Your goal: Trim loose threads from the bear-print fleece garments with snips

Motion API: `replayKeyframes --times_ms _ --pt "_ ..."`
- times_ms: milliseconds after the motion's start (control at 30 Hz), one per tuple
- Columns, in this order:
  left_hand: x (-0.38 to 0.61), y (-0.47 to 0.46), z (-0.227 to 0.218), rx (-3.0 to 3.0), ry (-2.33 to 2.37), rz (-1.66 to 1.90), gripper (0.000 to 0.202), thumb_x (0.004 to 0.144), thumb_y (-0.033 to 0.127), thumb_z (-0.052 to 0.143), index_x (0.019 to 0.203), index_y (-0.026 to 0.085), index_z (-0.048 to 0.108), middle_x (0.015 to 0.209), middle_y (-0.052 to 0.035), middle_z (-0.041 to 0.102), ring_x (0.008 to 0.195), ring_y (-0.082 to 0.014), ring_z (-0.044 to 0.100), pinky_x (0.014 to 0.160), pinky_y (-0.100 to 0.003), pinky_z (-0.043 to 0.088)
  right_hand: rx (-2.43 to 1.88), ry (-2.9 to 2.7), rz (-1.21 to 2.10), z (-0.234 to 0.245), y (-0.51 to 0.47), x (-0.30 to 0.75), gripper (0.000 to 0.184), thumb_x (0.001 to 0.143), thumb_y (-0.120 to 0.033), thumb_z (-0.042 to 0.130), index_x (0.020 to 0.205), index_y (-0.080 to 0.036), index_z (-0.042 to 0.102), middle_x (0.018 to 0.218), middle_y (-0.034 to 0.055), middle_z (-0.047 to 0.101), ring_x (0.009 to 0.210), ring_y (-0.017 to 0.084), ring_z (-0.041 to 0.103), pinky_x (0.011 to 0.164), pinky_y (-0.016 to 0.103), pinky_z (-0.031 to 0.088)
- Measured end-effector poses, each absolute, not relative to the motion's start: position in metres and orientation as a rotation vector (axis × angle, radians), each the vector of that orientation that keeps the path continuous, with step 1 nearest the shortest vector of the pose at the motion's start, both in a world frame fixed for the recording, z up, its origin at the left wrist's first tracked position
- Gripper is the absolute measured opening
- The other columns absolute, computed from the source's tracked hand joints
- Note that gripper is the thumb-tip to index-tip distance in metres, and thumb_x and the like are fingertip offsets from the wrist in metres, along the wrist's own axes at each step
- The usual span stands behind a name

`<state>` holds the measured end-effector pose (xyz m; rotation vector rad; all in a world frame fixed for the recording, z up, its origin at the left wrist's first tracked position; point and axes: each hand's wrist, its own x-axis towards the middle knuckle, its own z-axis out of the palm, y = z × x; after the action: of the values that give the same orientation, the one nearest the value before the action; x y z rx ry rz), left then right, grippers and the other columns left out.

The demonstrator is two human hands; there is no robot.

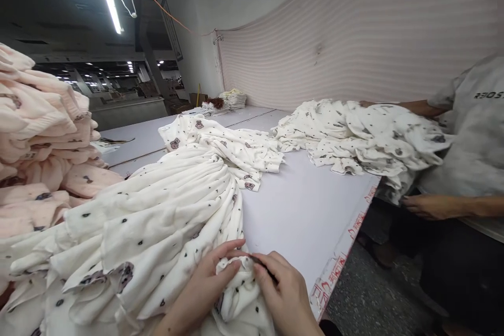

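White fleecy fabric with small dark marks and bear prints is heaped along the near left of the table. At its near right edge, my left hand is closed on a gathered piece of the white fabric, thumb on top. My right hand is closed round a slim dark tool, whose tip meets the fabric edge between my two hands. Its kind is mostly hidden by my fingers; the right thumb and fingers are by the same edge.
Pink fabric pieces are piled high at left. A co-worker at right handles another white printed heap. Folded stacks stand at the far end of the pale table, whose right edge carries red-printed tape.
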<state>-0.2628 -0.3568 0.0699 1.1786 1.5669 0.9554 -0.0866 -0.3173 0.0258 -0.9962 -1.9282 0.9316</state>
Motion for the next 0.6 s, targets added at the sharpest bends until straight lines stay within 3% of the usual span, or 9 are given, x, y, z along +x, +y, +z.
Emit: replayKeyframes --times_ms 167,267,300,433,600 --pt "-0.259 -0.355 0.081 1.143 1.765 0.959 0.032 0.079 0.039 0.06 0.105 0.023 0.067 0.112 -0.0058 0.066 0.116 -0.0287 0.053 0.102 -0.041 0.039 -0.954 -1.799 1.079 0.022 -0.316 -0.093 0.029 0.085 -0.029 0.059 0.113 -0.023 0.06 0.101 0.0045 0.064 0.091 0.019 0.061 0.079 0.024 0.046" --pt "-0.265 -0.355 0.085 1.103 1.715 0.968 0.026 0.079 0.036 0.06 0.098 0.022 0.07 0.113 -0.0055 0.065 0.118 -0.0275 0.052 0.103 -0.039 0.038 -0.919 -1.757 1.241 0.02 -0.31 -0.099 0.011 0.084 -0.03 0.06 0.089 -0.021 0.065 0.083 0.0006 0.06 0.077 0.016 0.055 0.069 0.023 0.043" --pt "-0.268 -0.356 0.085 1.077 1.69 0.982 0.025 0.078 0.036 0.06 0.097 0.022 0.07 0.114 -0.0054 0.065 0.117 -0.0274 0.053 0.101 -0.039 0.04 -0.889 -1.734 1.322 0.02 -0.307 -0.101 0.014 0.084 -0.032 0.06 0.079 -0.02 0.063 0.076 -0.0008 0.057 0.072 0.015 0.053 0.065 0.022 0.041" --pt "-0.275 -0.357 0.082 0.893 1.446 0.996 0.035 0.076 0.039 0.066 0.105 0.02 0.067 0.099 -0.0054 0.069 0.097 -0.0254 0.064 0.085 -0.036 0.05 -0.772 -1.663 1.513 0.024 -0.298 -0.105 0.031 0.088 -0.042 0.053 0.072 -0.017 0.06 0.062 -0.0041 0.05 0.058 0.012 0.046 0.054 0.02 0.039" --pt "-0.287 -0.353 0.091 0.786 1.341 1.092 0.05 0.074 0.039 0.069 0.118 0.017 0.06 0.095 -0.0072 0.072 0.085 -0.0228 0.068 0.076 -0.034 0.054 -0.77 -1.582 1.473 0.032 -0.292 -0.111 0.026 0.087 -0.039 0.057 0.076 -0.017 0.062 0.066 -0.0022 0.058 0.063 0.013 0.05 0.058 0.022 0.04"
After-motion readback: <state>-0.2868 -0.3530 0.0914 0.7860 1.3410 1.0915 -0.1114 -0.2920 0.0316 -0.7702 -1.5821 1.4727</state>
